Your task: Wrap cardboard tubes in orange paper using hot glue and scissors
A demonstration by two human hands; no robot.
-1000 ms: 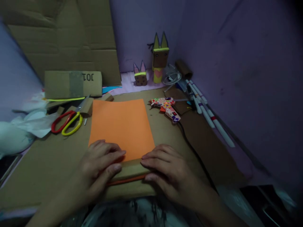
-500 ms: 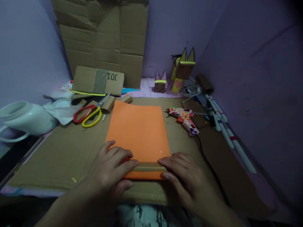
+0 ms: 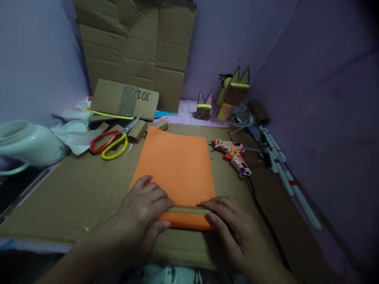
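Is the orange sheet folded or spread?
Partly each: most of the orange sheet lies spread, but its near end is turned up against the cardboard piece.

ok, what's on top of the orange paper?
A cardboard piece across its near end, left hand and right hand at the piece's ends; orange paper beneath them is covered.

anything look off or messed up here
Mildly: the big cardboard sheet standing at the back is creased and crumpled, and a stray yellow scrap lies left of the left hand. Nothing looks spilled.
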